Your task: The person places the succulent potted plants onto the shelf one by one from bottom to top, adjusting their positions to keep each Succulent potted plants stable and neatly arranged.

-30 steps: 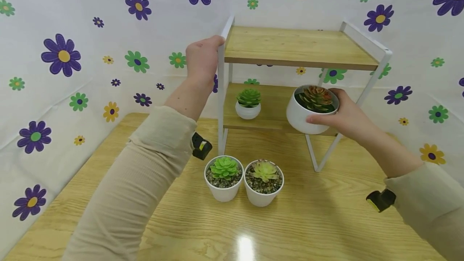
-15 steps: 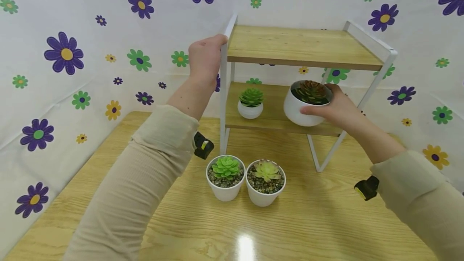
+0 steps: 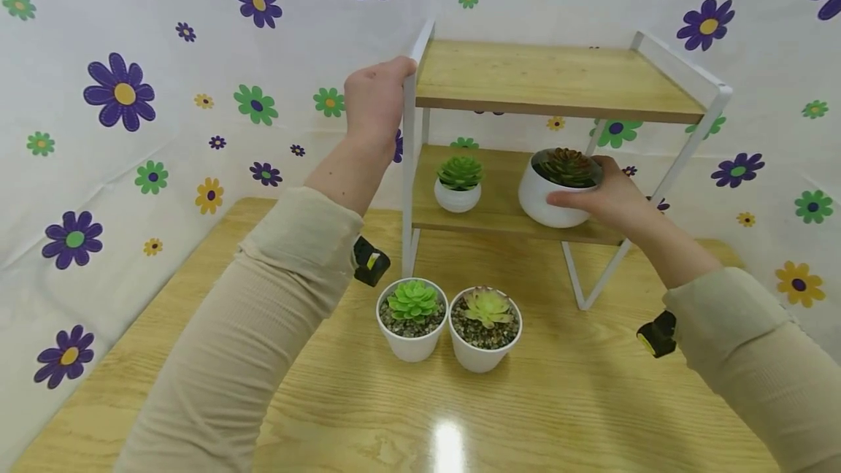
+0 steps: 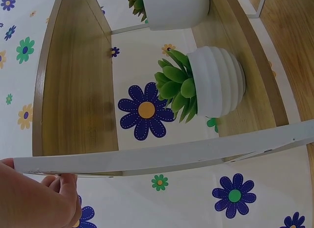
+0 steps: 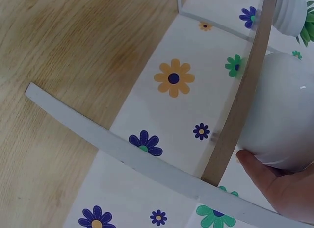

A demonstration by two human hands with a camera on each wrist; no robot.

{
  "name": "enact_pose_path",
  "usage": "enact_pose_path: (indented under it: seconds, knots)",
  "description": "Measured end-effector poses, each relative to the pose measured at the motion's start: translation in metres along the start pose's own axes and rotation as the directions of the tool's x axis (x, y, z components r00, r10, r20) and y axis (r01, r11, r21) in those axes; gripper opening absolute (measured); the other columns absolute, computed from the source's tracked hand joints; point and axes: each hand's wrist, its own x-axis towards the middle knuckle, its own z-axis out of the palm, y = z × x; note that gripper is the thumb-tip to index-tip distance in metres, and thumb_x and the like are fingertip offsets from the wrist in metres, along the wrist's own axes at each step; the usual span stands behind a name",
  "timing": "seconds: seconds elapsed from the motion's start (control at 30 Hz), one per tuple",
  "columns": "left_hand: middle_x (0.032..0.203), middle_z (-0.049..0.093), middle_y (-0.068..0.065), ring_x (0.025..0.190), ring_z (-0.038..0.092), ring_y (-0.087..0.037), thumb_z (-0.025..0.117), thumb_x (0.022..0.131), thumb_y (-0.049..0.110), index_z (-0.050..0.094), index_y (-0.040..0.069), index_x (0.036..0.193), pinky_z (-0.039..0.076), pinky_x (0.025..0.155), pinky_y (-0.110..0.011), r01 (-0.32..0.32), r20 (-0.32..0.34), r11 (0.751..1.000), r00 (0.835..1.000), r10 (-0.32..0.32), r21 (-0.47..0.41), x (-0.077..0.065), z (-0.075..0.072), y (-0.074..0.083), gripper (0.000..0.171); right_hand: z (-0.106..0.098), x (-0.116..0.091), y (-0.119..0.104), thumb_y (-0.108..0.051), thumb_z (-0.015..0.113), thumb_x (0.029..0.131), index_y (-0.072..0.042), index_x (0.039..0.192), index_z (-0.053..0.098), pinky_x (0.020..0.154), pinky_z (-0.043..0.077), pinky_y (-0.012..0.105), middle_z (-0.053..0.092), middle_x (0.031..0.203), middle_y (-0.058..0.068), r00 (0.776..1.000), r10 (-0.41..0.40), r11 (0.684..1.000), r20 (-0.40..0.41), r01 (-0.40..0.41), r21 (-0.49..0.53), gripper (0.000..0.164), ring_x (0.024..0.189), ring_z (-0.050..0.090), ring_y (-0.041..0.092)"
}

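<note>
My left hand (image 3: pixel 376 104) grips the white metal upright of a two-tier wooden shelf (image 3: pixel 558 79) at its upper left corner; fingers curl round the frame in the left wrist view. On the right, my right hand (image 3: pixel 611 195) holds a large round white pot (image 3: pixel 552 203) by its side, thumb in front. A dark green and reddish succulent (image 3: pixel 568 166) fills this pot. The pot is at the right of the lower board (image 3: pixel 496 214), right at its surface. Left of it on that board stands a small ribbed white pot (image 4: pixel 216 81) with a green succulent (image 3: pixel 460 171).
Two white pots stand side by side on the wooden table before the shelf: one with a bright green succulent (image 3: pixel 412 300), the other with a pale yellow-green succulent (image 3: pixel 488 306). A flower-patterned white sheet (image 3: pixel 197 71) hangs behind. The shelf's top board (image 3: pixel 552 75) overhangs the held pot.
My right hand has carried the large pot inward and slightly left, onto or close over the lower board. The left hand keeps its grip on the frame; the view shifted slightly.
</note>
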Motion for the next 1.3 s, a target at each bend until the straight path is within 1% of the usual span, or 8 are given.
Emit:
enact_pose_path:
  seconds: [0.27,0.57,0.7,0.83,1.07,1.2,1.3]
  knots:
    - [0.117,0.058,0.001,0.105,0.048,-0.011,0.054,0.09,0.025,0.04,0.014,0.057,0.041,0.095,-0.032,0.0,0.007,1.0,1.0,0.0,0.011,-0.001,0.002,0.001,0.038,0.005,-0.002,0.001,-0.047,0.063,0.082,0.009,0.144,-0.007,0.111,0.022,0.055,0.012,0.149,0.035,0.999,0.019,0.999,-0.047,-0.017,0.041,0.109,0.137,0.02,0.047]
    - [0.119,0.057,0.001,0.108,0.048,-0.011,0.055,0.09,0.025,0.041,0.014,0.058,0.041,0.096,-0.032,0.013,-0.002,1.0,1.0,-0.013,0.015,-0.001,0.003,0.0,0.037,0.01,-0.006,0.004,-0.048,0.059,0.086,0.009,0.144,-0.01,0.113,0.02,0.054,0.008,0.149,0.035,0.999,0.015,0.998,-0.047,-0.012,0.061,0.106,0.139,0.017,0.046]
    - [0.12,0.057,0.002,0.108,0.047,-0.011,0.054,0.091,0.025,0.041,0.014,0.058,0.041,0.097,-0.033,0.016,-0.003,1.0,1.0,-0.016,0.016,-0.001,0.003,0.0,0.037,0.013,-0.007,0.006,-0.045,0.059,0.087,0.01,0.143,-0.011,0.112,0.022,0.054,0.01,0.148,0.036,0.999,0.015,0.999,-0.051,-0.013,0.049,0.105,0.137,0.02,0.047]
    - [0.121,0.057,0.002,0.108,0.047,-0.01,0.054,0.091,0.026,0.04,0.014,0.058,0.04,0.097,-0.032,0.014,-0.005,1.0,1.0,-0.014,0.018,-0.001,0.003,0.0,0.038,0.015,-0.01,0.008,-0.041,0.06,0.087,0.01,0.143,-0.011,0.111,0.024,0.055,0.011,0.147,0.037,0.999,0.009,0.999,-0.039,-0.008,0.032,0.104,0.136,0.022,0.047]
    - [0.123,0.056,0.002,0.108,0.046,-0.01,0.054,0.091,0.026,0.04,0.014,0.059,0.04,0.098,-0.032,0.009,-0.005,1.0,1.0,-0.009,0.019,-0.002,0.003,0.001,0.037,0.016,-0.024,0.011,-0.04,0.059,0.09,0.01,0.143,-0.013,0.11,0.022,0.057,0.004,0.149,0.037,1.0,-0.021,0.998,-0.006,0.022,0.055,0.102,0.139,0.013,0.048]
    - [0.123,0.057,0.002,0.109,0.046,-0.01,0.053,0.091,0.026,0.041,0.015,0.059,0.04,0.099,-0.033,0.006,0.001,1.0,1.0,-0.006,0.019,-0.001,0.003,0.001,0.036,0.018,-0.034,0.014,-0.045,0.058,0.089,0.006,0.144,-0.014,0.108,0.023,0.061,0.004,0.15,0.035,1.0,-0.013,0.999,0.022,0.012,0.037,0.105,0.138,0.012,0.051]
    - [0.115,0.057,0.003,0.107,0.046,-0.01,0.053,0.091,0.026,0.043,0.014,0.06,0.039,0.097,-0.033,-0.001,0.011,1.0,1.0,0.001,0.006,-0.001,0.002,0.0,0.034,0.02,-0.042,0.018,-0.049,0.057,0.088,0.006,0.144,-0.016,0.106,0.023,0.063,0.005,0.15,0.036,0.999,-0.004,1.0,0.044,0.003,0.011,0.107,0.136,0.014,0.054]
